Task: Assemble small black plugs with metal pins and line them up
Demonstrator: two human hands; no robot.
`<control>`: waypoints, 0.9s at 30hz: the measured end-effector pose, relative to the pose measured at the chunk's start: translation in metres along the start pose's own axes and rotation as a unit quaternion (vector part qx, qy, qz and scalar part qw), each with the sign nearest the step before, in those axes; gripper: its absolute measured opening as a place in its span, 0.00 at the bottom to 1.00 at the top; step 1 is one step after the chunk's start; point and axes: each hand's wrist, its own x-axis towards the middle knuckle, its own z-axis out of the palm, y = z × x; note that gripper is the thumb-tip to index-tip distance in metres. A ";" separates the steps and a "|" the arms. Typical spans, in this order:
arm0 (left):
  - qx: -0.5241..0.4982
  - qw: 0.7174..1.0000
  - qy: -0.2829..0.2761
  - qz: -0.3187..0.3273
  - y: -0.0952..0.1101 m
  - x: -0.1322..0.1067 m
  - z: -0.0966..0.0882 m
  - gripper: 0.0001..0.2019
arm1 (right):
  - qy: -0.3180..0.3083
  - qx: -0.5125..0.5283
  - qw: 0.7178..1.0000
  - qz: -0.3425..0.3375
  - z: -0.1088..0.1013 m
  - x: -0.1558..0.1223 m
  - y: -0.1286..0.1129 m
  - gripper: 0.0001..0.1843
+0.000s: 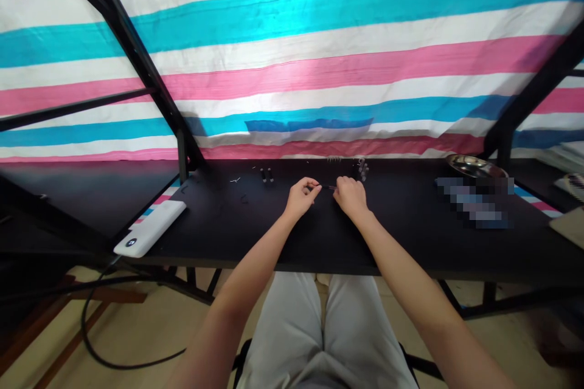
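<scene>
A matte black counter (228,231) is stretching across the scene, and behind it a sheet (296,76) striped in pink, white and blue is hanging as a wall, creased in places. Two dark metal frames are rising at the sides, a left one (146,70) and a right one (531,94), both leaning. A pale floor (150,328) is showing below, where one black cable (125,368) is looping at the near left. The person is sitting at the counter's near edge, in light grey trousers (292,322).

Two hands are working over the middle of the counter, near each other with a small gap between. The left hand (302,197) is pinching one end of one thin dark piece (327,186), and the right hand (351,196) is closing around its other end, so the piece is bridging the gap.

Beyond the left hand, two short dark cylinders (263,175) are standing side by side, with one small silvery piece (235,180) lying to their left. At the far edge, a row of tiny pieces (334,159) and a grey cluster (364,170) are sitting, too small for counting. One white device (152,228) is lying at the left; one shiny metal dish (477,165) is resting at the far right, beside one pixelated patch (474,202).
</scene>
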 end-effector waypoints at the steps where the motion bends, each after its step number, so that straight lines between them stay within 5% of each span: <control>1: 0.006 1.000 0.002 0.004 0.001 -0.001 0.000 0.12 | 0.009 -0.001 1.000 -0.005 0.000 0.000 -0.001 0.06; 10: 0.084 0.995 -0.004 0.048 0.001 -0.004 0.000 0.12 | 0.075 0.084 0.984 -0.141 0.005 0.001 0.002 0.05; 27: 0.115 0.992 -0.004 0.045 0.001 -0.005 -0.001 0.12 | 0.082 0.157 0.973 -0.150 0.008 0.000 0.006 0.04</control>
